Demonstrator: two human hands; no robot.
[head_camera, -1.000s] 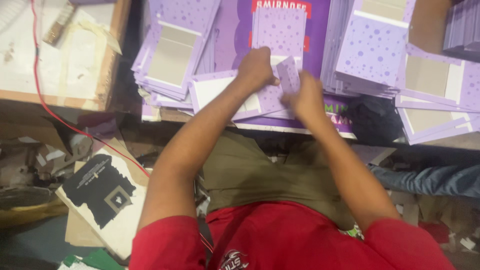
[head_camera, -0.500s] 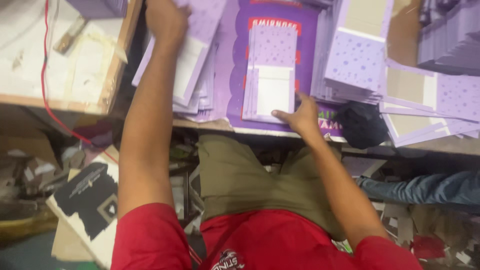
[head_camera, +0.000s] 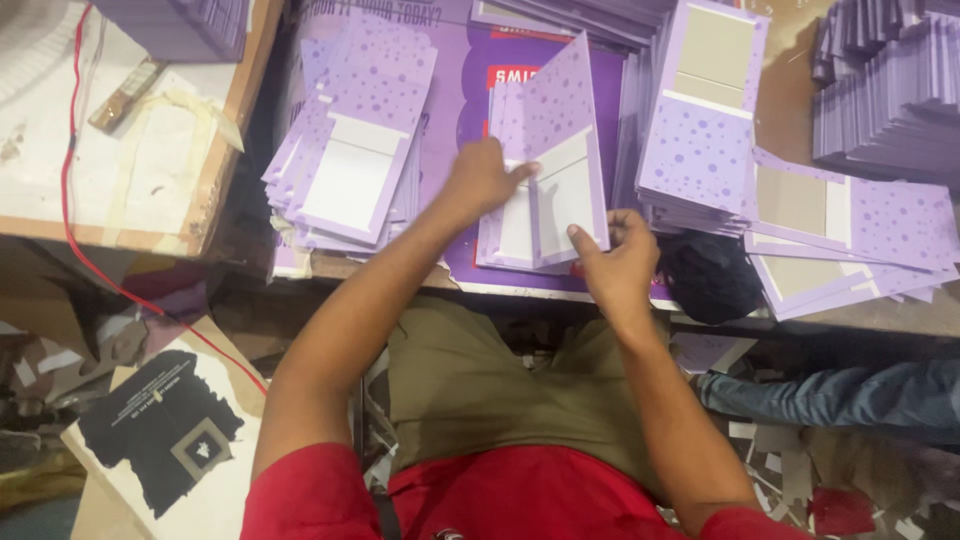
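Red sleeves and olive trousers fill the near edge, and from them both forearms are stretched out over the bench. Near the bench's front edge, the right hand (head_camera: 615, 262) is seen with fingers curled, the thumb and forefinger pinched on the lower right corner of a lilac spotted card blank (head_camera: 548, 175). Just beyond, the left hand (head_camera: 482, 178) is laid on the blank's left half, fingers bent and pressing down along the middle crease. The right flap is lifted and tilted up while the left part lies flat on the purple printed sheet (head_camera: 465, 90), so a fold is judged to be in hand, part-made and not yet closed. A steady press along the crease and a clean swing of the raised flap are what the next move seems to call for. To the left, a fanned pile of like blanks (head_camera: 350, 150) is stacked; to the right, taller piles (head_camera: 705, 110) are ranged. Farthest right, bundled blanks (head_camera: 885, 90) are heaped at the back.
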